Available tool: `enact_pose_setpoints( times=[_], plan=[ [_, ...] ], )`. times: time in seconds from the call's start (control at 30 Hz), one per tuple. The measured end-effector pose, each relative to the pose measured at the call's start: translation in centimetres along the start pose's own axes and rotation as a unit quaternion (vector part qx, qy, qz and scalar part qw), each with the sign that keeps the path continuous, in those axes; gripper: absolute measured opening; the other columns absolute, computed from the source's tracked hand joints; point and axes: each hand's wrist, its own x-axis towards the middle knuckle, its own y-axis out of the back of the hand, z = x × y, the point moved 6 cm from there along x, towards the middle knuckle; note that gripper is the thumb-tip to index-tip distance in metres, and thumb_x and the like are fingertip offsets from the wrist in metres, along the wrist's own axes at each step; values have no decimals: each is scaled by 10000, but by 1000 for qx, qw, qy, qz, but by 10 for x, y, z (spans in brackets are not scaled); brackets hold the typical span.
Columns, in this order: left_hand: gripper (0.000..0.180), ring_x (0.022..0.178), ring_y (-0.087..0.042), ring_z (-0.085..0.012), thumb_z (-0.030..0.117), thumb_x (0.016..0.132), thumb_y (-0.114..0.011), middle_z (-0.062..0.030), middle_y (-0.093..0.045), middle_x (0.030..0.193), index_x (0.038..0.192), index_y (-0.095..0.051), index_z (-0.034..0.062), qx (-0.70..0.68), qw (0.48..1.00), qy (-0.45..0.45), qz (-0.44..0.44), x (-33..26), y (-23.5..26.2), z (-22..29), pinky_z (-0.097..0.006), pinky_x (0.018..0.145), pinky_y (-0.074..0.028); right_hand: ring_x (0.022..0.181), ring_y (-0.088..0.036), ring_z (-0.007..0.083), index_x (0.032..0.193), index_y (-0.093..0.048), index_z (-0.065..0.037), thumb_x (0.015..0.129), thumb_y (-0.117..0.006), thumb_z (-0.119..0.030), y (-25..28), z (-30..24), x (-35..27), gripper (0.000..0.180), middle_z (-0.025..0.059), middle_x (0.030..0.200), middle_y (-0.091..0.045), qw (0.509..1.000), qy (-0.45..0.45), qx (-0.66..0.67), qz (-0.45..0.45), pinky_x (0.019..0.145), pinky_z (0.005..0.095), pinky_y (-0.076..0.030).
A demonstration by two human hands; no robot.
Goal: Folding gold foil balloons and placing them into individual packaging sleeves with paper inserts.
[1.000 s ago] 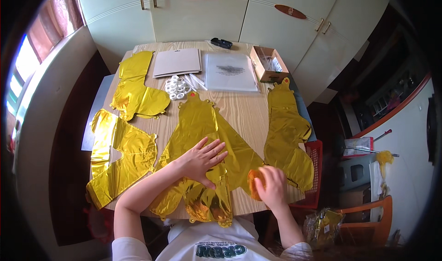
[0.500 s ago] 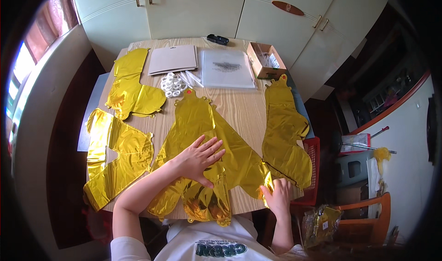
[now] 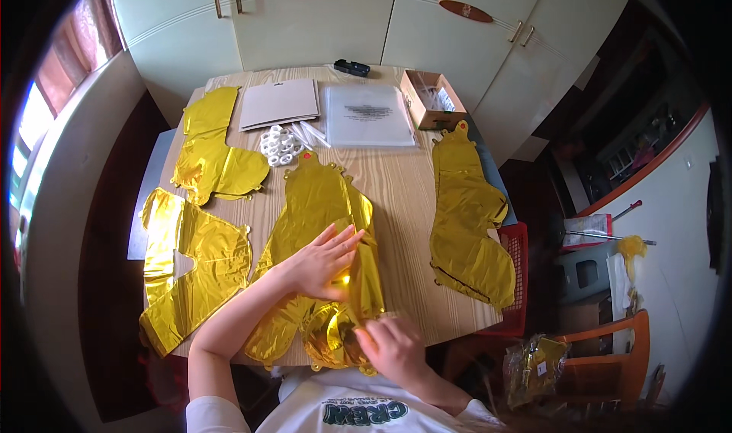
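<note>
- Gold foil balloon (image 3: 316, 204) lies flat at the middle of the table (image 3: 404, 204), its near end bunched at the table's front edge, right side folded over.
- My left hand (image 3: 320, 263) lies flat, fingers spread, pressing on the foil; holds nothing.
- My right hand (image 3: 389, 347) at the front edge, fingers curled onto the folded foil edge; looks like a pinch, can't tell for sure.
- To do it well, I judge: keep the left palm firm, fold slowly, smooth the crease outward; foil wrinkles easily.
- Other gold balloons: left (image 3: 194, 273), far left (image 3: 210, 154), right (image 3: 465, 219), all apart from mine.
- White rings (image 3: 280, 144) and cardboard box (image 3: 431, 97) at the far side.
</note>
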Motion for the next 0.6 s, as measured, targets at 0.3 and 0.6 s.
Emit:
enact_pose_setpoints(
  times=[0.3,0.6],
  plan=[
    [284,1453,-244,-374,321,888,-646,-156,-506,1410,914,-707,45,-284,931,167,159,-1,24,-26,-589,1184,-77,700,-617,188,1058,-653,-84,828,-728,-171,-44,-15,3,257,28,782,-588,997,44,2,-61,655,330,-509],
    [140,1474,-174,-394,212,776,-707,-145,-474,1435,763,-677,76,-285,938,164,108,-5,15,-38,-644,1162,-15,932,-655,197,1164,-675,-103,854,-711,-218,-14,41,7,333,34,1039,-700,997,57,45,-36,815,345,-509]
  ],
)
